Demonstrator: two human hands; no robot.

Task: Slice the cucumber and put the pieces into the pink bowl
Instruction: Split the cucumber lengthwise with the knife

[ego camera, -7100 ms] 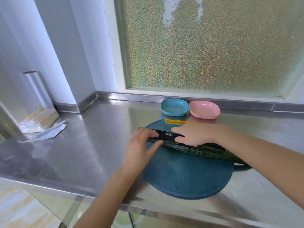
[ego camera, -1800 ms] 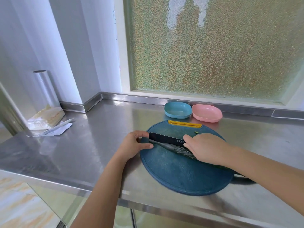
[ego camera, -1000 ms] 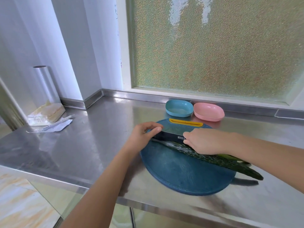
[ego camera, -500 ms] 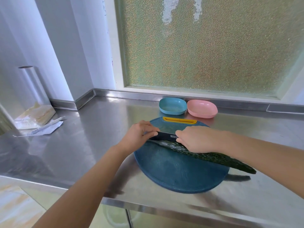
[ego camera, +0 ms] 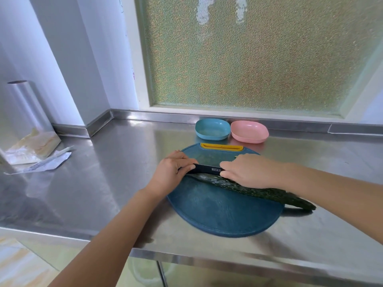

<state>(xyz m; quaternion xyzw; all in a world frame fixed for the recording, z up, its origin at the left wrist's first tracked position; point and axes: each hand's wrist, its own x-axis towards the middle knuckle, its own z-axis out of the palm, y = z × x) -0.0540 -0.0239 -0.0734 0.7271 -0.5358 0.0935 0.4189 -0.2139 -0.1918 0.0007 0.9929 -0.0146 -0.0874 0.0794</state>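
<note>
A long dark green cucumber [ego camera: 259,188] lies across the round blue cutting board [ego camera: 223,214], its right end overhanging the board's edge. A black knife [ego camera: 207,169] lies lengthwise along the cucumber's far side. My left hand [ego camera: 170,172] curls its fingers over the blade's tip end at the cucumber's left end. My right hand [ego camera: 248,170] covers and grips the handle end, knuckles up; the handle itself is hidden. The pink bowl [ego camera: 249,131] sits behind the board, with nothing in it.
A blue bowl [ego camera: 212,129] stands left of the pink one, touching it. A foil roll [ego camera: 27,106] and plastic packets [ego camera: 35,150] lie at the far left of the steel counter [ego camera: 107,172]. The counter's front edge runs just below the board.
My left fingers, stretched flat on the blade a second ago, now curl over its tip. Both hands stay on the knife and the cucumber has hardly shifted.
</note>
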